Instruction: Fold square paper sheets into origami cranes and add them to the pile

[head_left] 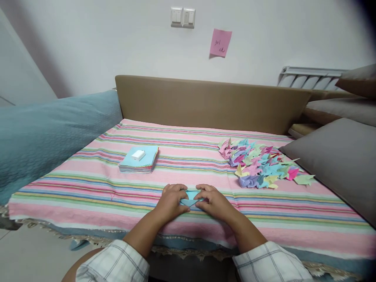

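Observation:
A partly folded sheet of light blue origami paper lies on the striped cloth near the front edge. My left hand grips its left side, with thumb in front and fingers behind. On the opposite side, my right hand holds the paper in the same way. The middle of the sheet shows between the hands, with a folded flap pointing toward me. Its outer ends are hidden under my fingers.
A stack of coloured paper with a small white block on top lies left. Several folded paper cranes are heaped right. Grey cushions border the right side; a brown backrest stands behind the striped cloth.

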Demonstrator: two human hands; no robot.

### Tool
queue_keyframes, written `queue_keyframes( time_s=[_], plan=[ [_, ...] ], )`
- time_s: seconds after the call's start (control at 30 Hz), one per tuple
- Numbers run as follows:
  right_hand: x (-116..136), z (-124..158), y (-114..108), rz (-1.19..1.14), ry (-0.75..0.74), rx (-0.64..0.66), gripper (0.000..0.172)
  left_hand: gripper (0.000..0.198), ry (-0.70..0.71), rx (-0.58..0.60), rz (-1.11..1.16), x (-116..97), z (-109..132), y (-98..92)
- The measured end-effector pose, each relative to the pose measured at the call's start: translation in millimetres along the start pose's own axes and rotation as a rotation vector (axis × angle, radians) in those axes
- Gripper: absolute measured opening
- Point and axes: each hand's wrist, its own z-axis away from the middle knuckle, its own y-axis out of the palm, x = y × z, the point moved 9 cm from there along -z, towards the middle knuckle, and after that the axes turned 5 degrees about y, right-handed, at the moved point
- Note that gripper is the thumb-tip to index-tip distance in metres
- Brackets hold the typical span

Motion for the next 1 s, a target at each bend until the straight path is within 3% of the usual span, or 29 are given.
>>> queue_keyframes(
  time_s=[0.77,1.0],
  plan=[
    [4.5,-1.5,10.8,0.033,0.035,0.015,0.013,0.013,-0.073,0.089,-0.046,-1.3,-0.3,3.8],
    [6.8,-3.4,10.2,0.088,0.066,-0.014,0.020,0.017,-0.082,0.072,0.092,5.9,0.1,-8.0]
  ],
)
